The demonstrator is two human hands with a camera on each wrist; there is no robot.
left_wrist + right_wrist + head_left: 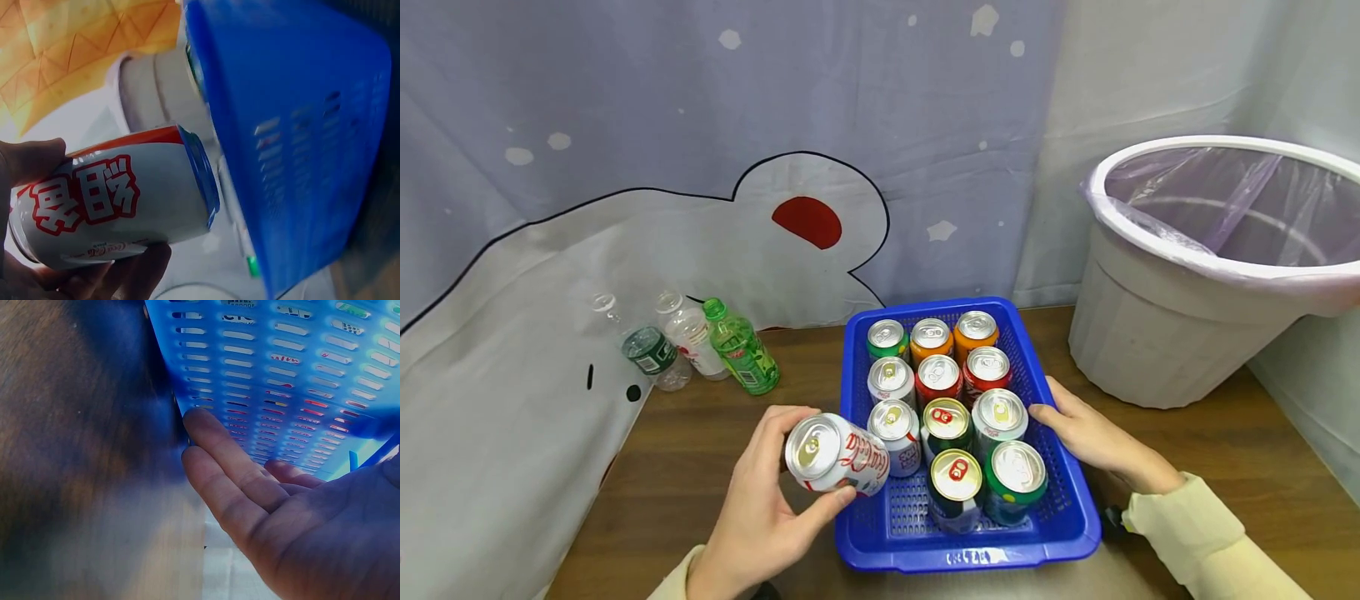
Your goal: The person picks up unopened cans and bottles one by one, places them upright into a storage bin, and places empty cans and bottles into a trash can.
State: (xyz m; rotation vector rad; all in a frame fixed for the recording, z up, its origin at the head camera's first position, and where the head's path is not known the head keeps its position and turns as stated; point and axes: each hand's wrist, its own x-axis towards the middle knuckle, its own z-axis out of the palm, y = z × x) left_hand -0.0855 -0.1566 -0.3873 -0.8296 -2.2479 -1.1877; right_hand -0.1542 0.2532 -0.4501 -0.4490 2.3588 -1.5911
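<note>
My left hand [767,492] grips a white and red Coca-Cola can [837,454] at the left side of a blue plastic basket [970,557]. The can is tilted, its top facing left, and its base overlaps the basket's rim in the head view. Large red characters show on the can [119,200] in the left wrist view. At the basket's right side, my right hand [1093,433] holds the rim, thumb over the edge. Its fingers [228,503] lie along the perforated outer wall in the right wrist view. Several upright drink cans [946,419] stand in the basket.
A clear bottle with a green label [651,350], another clear bottle [694,337] and a green bottle [743,350] stand at the table's back left. A large white bin [1150,333] lined with a purple bag stands right of the basket. A printed curtain [700,100] hangs behind.
</note>
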